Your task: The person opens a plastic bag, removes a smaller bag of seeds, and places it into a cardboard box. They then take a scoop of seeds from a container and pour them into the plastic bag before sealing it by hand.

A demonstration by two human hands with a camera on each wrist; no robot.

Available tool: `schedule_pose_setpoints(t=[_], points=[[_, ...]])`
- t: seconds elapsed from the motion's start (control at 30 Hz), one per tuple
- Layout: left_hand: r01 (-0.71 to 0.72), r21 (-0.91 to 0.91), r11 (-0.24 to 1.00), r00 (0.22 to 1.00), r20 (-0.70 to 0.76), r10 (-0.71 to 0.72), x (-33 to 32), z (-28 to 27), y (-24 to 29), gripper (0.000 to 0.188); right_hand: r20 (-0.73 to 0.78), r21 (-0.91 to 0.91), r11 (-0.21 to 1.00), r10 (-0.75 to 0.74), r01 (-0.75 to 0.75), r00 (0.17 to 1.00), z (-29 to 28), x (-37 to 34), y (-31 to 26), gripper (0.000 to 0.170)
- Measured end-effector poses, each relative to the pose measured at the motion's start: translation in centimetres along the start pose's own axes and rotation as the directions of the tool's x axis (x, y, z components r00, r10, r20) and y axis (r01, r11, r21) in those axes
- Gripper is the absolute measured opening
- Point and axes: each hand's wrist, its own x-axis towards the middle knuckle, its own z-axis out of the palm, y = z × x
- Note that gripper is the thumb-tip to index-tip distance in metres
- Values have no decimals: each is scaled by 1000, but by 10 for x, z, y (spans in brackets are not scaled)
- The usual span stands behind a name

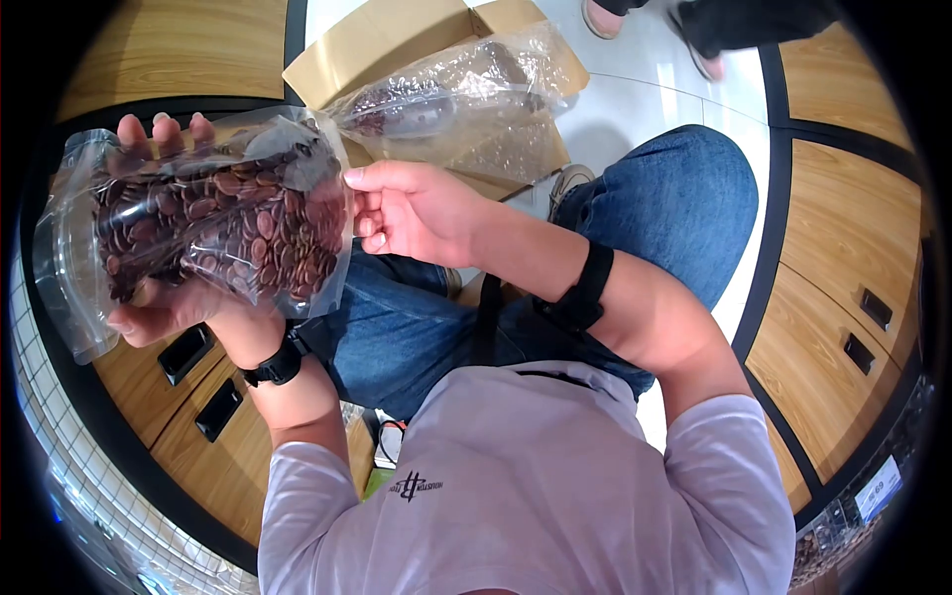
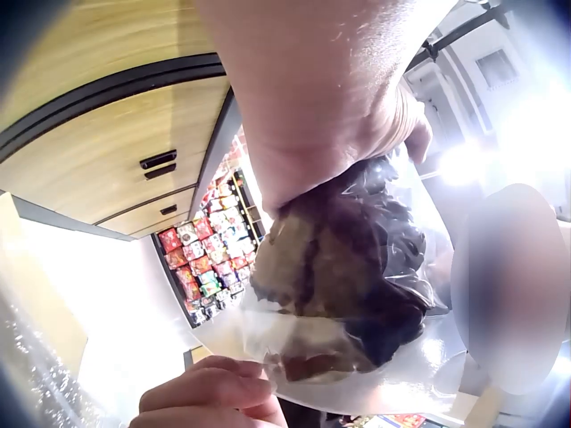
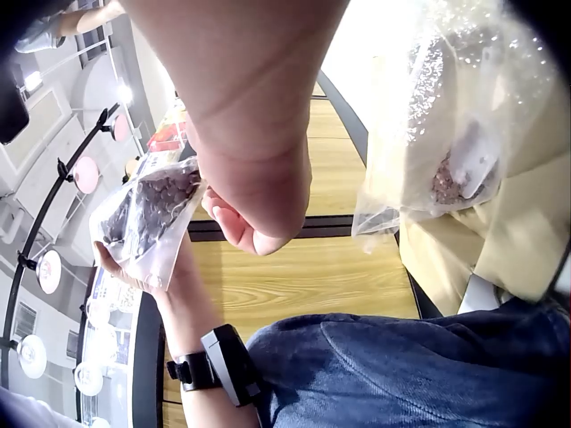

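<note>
A clear pouch of dark reddish-brown seeds [image 1: 228,213] lies across my left hand [image 1: 183,307], whose thumb and fingers curl round its two long sides. The right hand [image 1: 416,213] pinches the pouch's near edge between thumb and curled fingers. From the left wrist view, the pouch [image 2: 348,276] hangs below the left hand [image 2: 330,134], and the fingertips of the right hand [image 2: 214,397] touch its rim. In the right wrist view the right hand [image 3: 254,192] is beside the pouch [image 3: 152,214], the left hand [image 3: 125,267] under it.
An open cardboard box [image 1: 372,45] holding a large clear plastic bag [image 1: 456,99] stands on the floor beyond the knees. Wooden cabinets [image 1: 843,208] flank both sides. Another person's shoes [image 1: 603,20] show at the top. Packaged goods [image 2: 210,259] sit on distant shelves.
</note>
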Motion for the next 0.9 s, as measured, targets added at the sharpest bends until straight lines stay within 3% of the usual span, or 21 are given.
schedule_pose_setpoints(t=[0.1, 0.2, 0.27, 0.4, 0.47, 0.7, 0.77, 0.8, 0.87, 0.9], points=[[1, -8, 1000, 1000, -3, -1, 1, -2, 0, 117, 11, 84, 996, 1, -2, 1000, 3, -1, 1, 19], [-11, -16, 1000, 1000, 22, 11, 3, -7, -1, 117, -49, -43, 996, -83, 81, 995, 5, -1, 2, 23], [-28, -5, 1000, 999, 40, 28, 1, -6, -2, 116, -189, -144, 977, -184, 158, 965, 9, -4, 1, 21], [1, 40, 999, 996, 87, -4, -2, 1, -3, 111, -288, -197, 969, -201, 148, 936, 7, -5, -2, 21], [-13, 105, 994, 996, 84, 5, -2, 4, -3, 119, -278, -146, 982, -157, 120, 948, 6, -5, -1, 17], [-15, 47, 999, 998, 61, 12, 3, -2, -5, 115, -170, 83, 993, -67, 82, 983, -1, -3, -1, 12], [80, -456, 886, 965, 259, 46, 8, -19, -10, 114, -68, 128, 985, -106, 114, 992, -1, -3, 1, 10], [81, -457, 886, 965, 259, 46, 7, -13, -9, 114, -69, 128, 985, -107, 115, 992, -1, -3, 3, 10], [-54, -18, 998, 999, 0, 54, 4, 7, -5, 113, -31, 175, 977, -114, 118, 993, -3, 0, 9, 9], [-55, -19, 998, 999, 0, 55, 4, 7, -5, 113, -31, 174, 978, -115, 119, 993, -3, 0, 10, 9]])
